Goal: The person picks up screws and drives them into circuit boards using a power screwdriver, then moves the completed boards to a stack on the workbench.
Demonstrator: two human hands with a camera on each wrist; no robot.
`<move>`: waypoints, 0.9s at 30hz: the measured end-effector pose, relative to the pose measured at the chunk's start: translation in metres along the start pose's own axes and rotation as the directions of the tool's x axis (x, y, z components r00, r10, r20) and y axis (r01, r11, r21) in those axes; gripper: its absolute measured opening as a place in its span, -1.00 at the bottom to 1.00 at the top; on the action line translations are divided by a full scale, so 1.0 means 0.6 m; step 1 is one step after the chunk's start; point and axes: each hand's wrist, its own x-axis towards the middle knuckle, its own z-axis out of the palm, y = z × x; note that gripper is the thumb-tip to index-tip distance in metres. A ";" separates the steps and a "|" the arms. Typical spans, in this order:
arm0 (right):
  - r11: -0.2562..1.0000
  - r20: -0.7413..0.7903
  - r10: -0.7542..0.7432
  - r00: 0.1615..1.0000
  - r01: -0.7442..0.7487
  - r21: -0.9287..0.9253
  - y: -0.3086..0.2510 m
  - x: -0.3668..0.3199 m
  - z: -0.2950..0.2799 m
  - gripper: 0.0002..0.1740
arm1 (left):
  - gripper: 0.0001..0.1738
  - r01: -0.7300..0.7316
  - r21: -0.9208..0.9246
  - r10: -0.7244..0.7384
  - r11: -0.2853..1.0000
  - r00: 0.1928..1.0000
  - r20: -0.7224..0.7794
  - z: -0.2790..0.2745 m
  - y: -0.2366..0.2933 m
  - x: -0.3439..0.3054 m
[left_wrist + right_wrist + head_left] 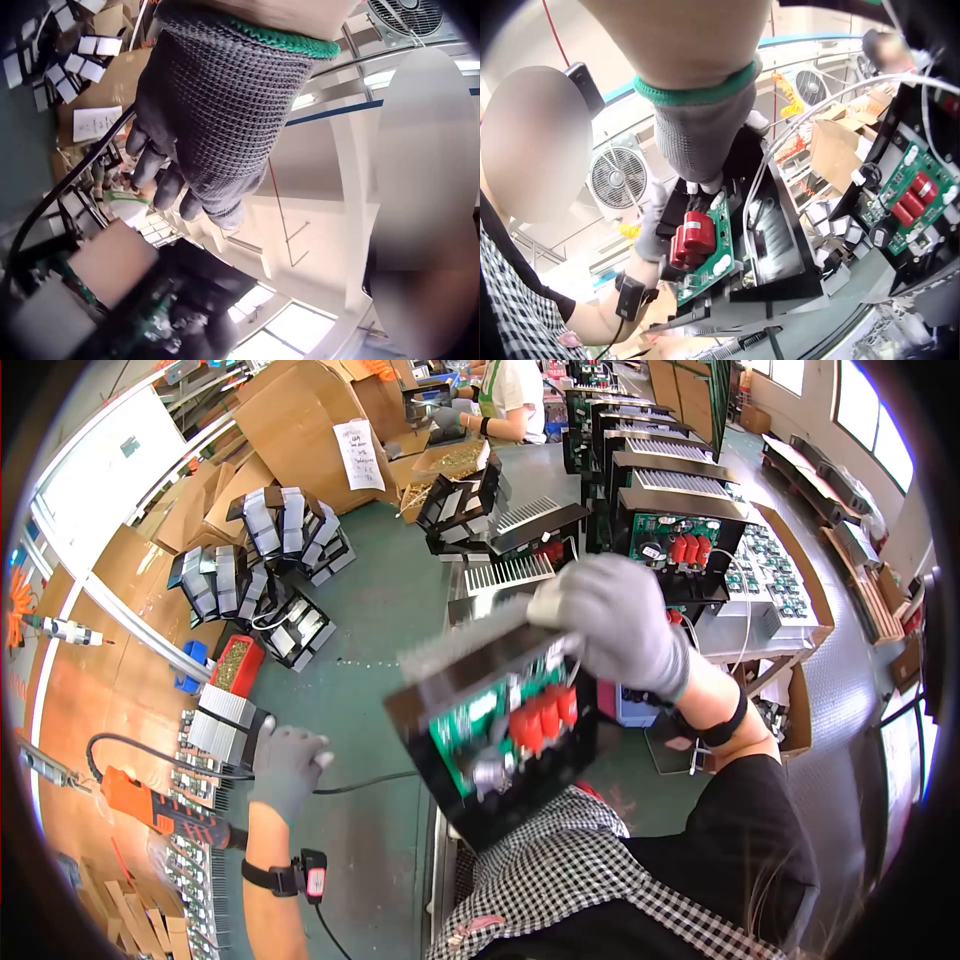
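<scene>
My gloved right hand (615, 622) grips the upper edge of a black power-electronics unit (415, 710), holding it tilted above the bench in front of the apron. The unit carries a green circuit board (455, 732), a row of red cylindrical components (541, 718) and a finned heatsink, blurred in the head view. From the right wrist view, the glove (694, 142) meets the unit's top edge above the red parts (694, 238), with white wires alongside. Over the bench at left, my gloved left hand (288, 765) holds nothing; its fingers (171, 187) hang loosely curled.
A cable runs below my left hand, near an orange power tool (165, 808). Dark units with pale blocks (290, 525) are piled at back left beside a red bin (238, 666). Several similar units (680, 510) stand in a row at back right. Another person (512, 400) works beyond.
</scene>
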 end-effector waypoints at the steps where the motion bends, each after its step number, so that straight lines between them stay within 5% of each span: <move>1: 1.000 -0.029 0.022 0.999 -0.022 -0.012 0.012 0.011 -0.004 -0.68 | -0.73 0.030 -0.066 -0.030 0.997 1.000 -0.006 0.011 -0.003 -0.017; 5: 0.977 0.061 0.086 0.994 -0.072 -0.200 0.029 0.020 -0.005 -0.72 | -0.70 0.144 -0.409 -0.225 0.901 0.962 -0.156 -0.012 0.045 -0.015; 7: 0.974 0.114 0.084 0.990 -0.058 -0.218 0.018 0.007 0.017 -0.75 | -0.59 -0.020 -0.688 -0.287 0.726 0.899 -0.330 0.015 0.070 0.015; 9: 0.975 0.143 0.065 0.988 -0.033 -0.220 0.012 -0.022 0.058 -0.81 | -0.37 0.063 -0.998 -0.225 0.016 0.973 0.058 0.040 0.097 0.045; 11: 0.961 0.193 0.019 0.981 0.035 -0.273 0.008 -0.041 0.082 -0.76 | -0.27 0.159 -0.911 0.001 -0.381 0.985 0.171 0.052 0.143 0.080; 13: 0.919 0.239 0.042 0.970 0.056 -0.391 0.008 -0.052 0.095 -0.72 | -0.10 -0.066 -0.998 0.218 0.021 0.974 -0.060 0.064 0.190 0.129; 14: 0.911 0.197 0.032 0.980 0.052 -0.409 0.015 -0.055 0.100 -0.73 | -0.06 -0.124 -0.988 0.146 -0.092 0.980 -0.137 0.076 0.230 0.151; 15: 0.903 0.158 0.021 0.987 0.049 -0.427 0.029 -0.059 0.108 -0.73 | -0.06 -0.230 -0.962 0.013 0.147 0.973 -0.231 0.071 0.256 0.171; 18: 0.890 0.130 0.093 0.987 -0.024 -0.455 0.056 -0.078 0.121 -0.70 | -0.14 0.204 -0.876 -0.115 0.438 0.979 0.171 0.056 0.285 0.245; 19: 0.884 0.121 0.127 0.985 -0.057 -0.464 0.062 -0.082 0.124 -0.69 | -0.16 0.037 -0.856 -0.199 0.515 0.977 -0.078 0.073 0.302 0.265; 21: 0.834 0.054 0.288 0.956 -0.223 -0.505 0.063 -0.118 0.136 -0.67 | -0.20 -0.226 -0.692 -0.289 0.685 0.788 -0.544 0.130 0.331 0.300; 24: 0.810 0.130 0.408 0.904 -0.293 -0.509 0.032 -0.093 0.124 -0.49 | -0.27 -0.138 -0.772 -0.292 0.620 0.873 -0.391 0.168 0.325 0.325; 27: 0.931 0.217 0.313 0.925 -0.252 -0.265 0.005 -0.038 0.102 -0.36 | -0.33 -0.150 -0.767 -0.289 0.624 0.867 -0.405 0.167 0.309 0.322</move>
